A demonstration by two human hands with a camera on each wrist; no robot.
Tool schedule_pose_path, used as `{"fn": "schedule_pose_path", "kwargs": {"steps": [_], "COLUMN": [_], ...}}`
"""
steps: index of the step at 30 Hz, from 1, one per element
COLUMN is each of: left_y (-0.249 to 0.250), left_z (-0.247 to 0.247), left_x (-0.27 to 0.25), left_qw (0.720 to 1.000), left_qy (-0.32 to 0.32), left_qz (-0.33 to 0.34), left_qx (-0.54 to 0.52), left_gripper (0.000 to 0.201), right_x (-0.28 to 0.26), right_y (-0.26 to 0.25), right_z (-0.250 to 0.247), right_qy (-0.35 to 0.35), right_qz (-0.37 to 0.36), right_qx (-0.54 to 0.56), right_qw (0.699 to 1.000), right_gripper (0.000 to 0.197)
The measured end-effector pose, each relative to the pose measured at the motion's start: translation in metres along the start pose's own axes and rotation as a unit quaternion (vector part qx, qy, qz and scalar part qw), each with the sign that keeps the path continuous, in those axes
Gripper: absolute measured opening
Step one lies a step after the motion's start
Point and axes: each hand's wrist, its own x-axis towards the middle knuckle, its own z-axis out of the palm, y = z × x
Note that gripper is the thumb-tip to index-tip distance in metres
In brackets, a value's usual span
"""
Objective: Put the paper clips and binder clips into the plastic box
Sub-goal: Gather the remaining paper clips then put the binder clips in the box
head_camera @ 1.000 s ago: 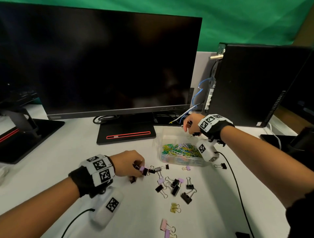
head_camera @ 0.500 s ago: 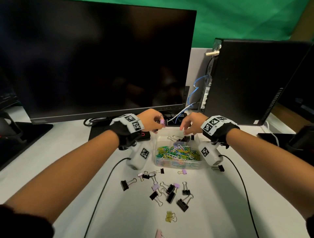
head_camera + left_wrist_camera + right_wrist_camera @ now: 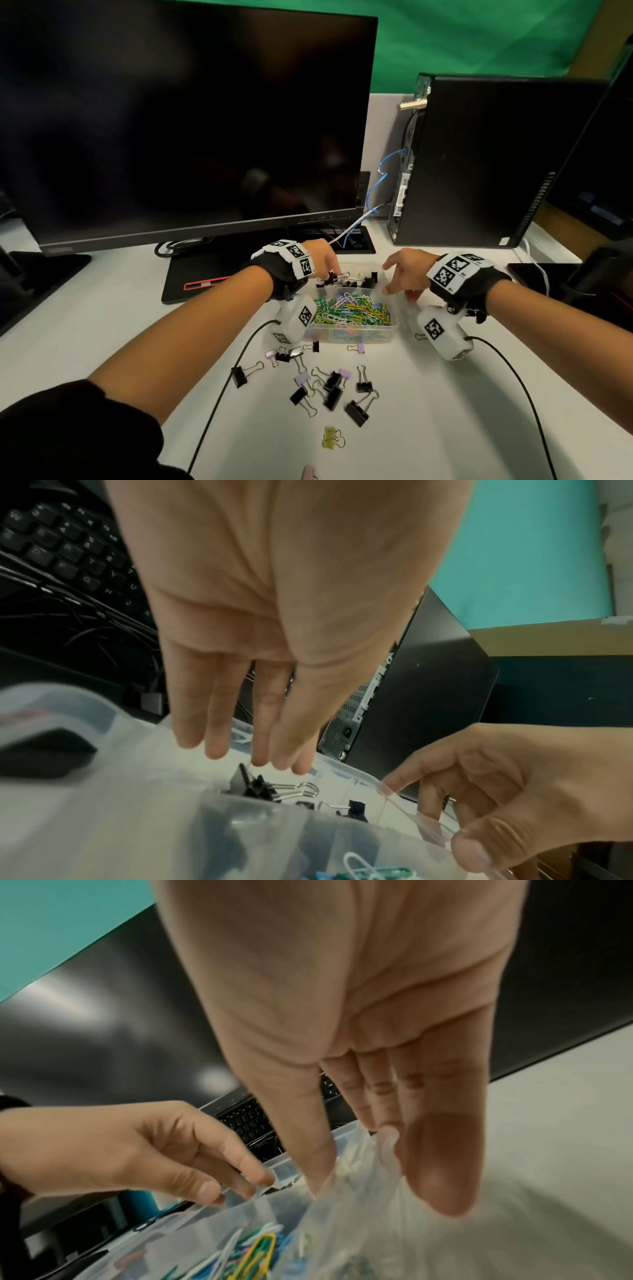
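Here, 2 empty hands above plastic box point(image 3: 352, 334)

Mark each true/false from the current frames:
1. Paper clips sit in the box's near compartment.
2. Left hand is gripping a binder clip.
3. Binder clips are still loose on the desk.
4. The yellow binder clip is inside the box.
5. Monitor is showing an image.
1. True. The coloured paper clips fill the near section of the plastic box.
2. False. The left hand has straight fingers holding nothing, above the binder clips in the far compartment.
3. True. Loose binder clips lie in front of the box.
4. False. The yellow binder clip lies on the desk, nearest the camera.
5. False. The monitor is dark.
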Motion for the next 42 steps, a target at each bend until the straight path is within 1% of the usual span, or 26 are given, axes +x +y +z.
{"fn": "schedule_pose_path", "kwargs": {"steps": [4,6,7,9,10,12,14,15,17,19,22,24,26,30,33,35,37,38,40,42], "left_y": [-0.010,-0.020,-0.026,-0.041,-0.047,-0.059,-0.067,-0.069,-0.070,-0.066,-0.053,-0.043,-0.034,-0.019,-0.008,0.000,0.005,0.007,0.011,0.015], "left_z": [0.001,0.002,0.002,0.003,0.005,0.012,0.021,0.026,0.037,0.046,0.058,0.062,0.064,0.067,0.068,0.067,0.066,0.066,0.069,0.075], "left_x": [-0.020,-0.035,-0.043,-0.061,-0.071,-0.093,-0.112,-0.119,-0.129,-0.136,-0.141,-0.143,-0.146,-0.155,-0.162,-0.168,-0.175,-0.179,-0.187,-0.195], "left_qw": [0.998,0.996,0.995,0.991,0.989,0.987,0.986,0.985,0.980,0.973,0.972,0.972,0.972,0.976,0.983,0.987,0.987,0.987,0.990,0.992], "left_qy": [-0.004,0.026,0.048,0.086,0.087,0.053,0.011,-0.008,-0.047,-0.067,-0.060,-0.069,-0.084,-0.107,-0.119,-0.134,-0.149,-0.152,-0.142,-0.121], "left_qz": [-0.016,-0.028,-0.037,-0.071,-0.092,-0.127,-0.150,-0.163,-0.194,-0.205,-0.186,-0.167,-0.151,-0.122,-0.085,-0.057,-0.041,-0.038,-0.027,-0.011], "left_qx": [0.068,0.082,0.078,0.071,0.073,0.079,0.072,0.061,-0.004,-0.077,-0.129,-0.149,-0.157,-0.143,-0.111,-0.069,-0.042,-0.033,-0.001,0.028], "left_gripper": [0.032,0.033,0.033,0.032,0.031,0.031,0.031,0.030,0.029,0.034,0.042,0.045,0.046,0.049,0.053,0.054,0.058,0.063,0.077,0.089], "right_x": [-0.008,-0.015,-0.021,-0.032,-0.037,-0.045,-0.055,-0.060,-0.066,-0.076,-0.088,-0.098,-0.109,-0.125,-0.129,-0.129,-0.131,-0.133,-0.139,-0.147], "right_y": [-0.002,0.001,0.002,0.009,0.014,0.023,0.029,0.032,0.035,0.032,0.023,0.013,0.002,-0.023,-0.044,-0.053,-0.057,-0.057,-0.051,-0.038], "right_z": [0.006,0.007,0.006,0.004,0.004,0.008,0.016,0.022,0.031,0.037,0.047,0.053,0.058,0.071,0.082,0.087,0.089,0.088,0.082,0.075], "right_qy": [-0.009,-0.009,-0.009,-0.010,-0.011,-0.022,-0.041,-0.049,-0.043,-0.038,-0.076,-0.100,-0.115,-0.127,-0.130,-0.136,-0.148,-0.154,-0.152,-0.141], "right_qz": [-0.012,-0.018,-0.018,0.002,0.017,0.049,0.059,0.056,0.032,0.001,-0.033,-0.051,-0.067,-0.086,-0.112,-0.132,-0.153,-0.161,-0.165,-0.149], "right_qx": [0.022,0.032,0.031,0.048,0.067,0.101,0.081,0.052,-0.013,-0.032,0.007,0.030,0.052,0.076,0.034,0.005,-0.012,-0.018,-0.031,-0.038], "right_qw": [1.000,0.999,0.999,0.999,0.998,0.993,0.994,0.996,0.998,0.999,0.997,0.993,0.990,0.985,0.985,0.982,0.977,0.975,0.974,0.978], "right_gripper": [0.062,0.058,0.053,0.044,0.043,0.039,0.025,0.019,0.010,0.004,0.009,0.008,0.013,0.049,0.062,0.062,0.055,0.053,0.056,0.057]}}
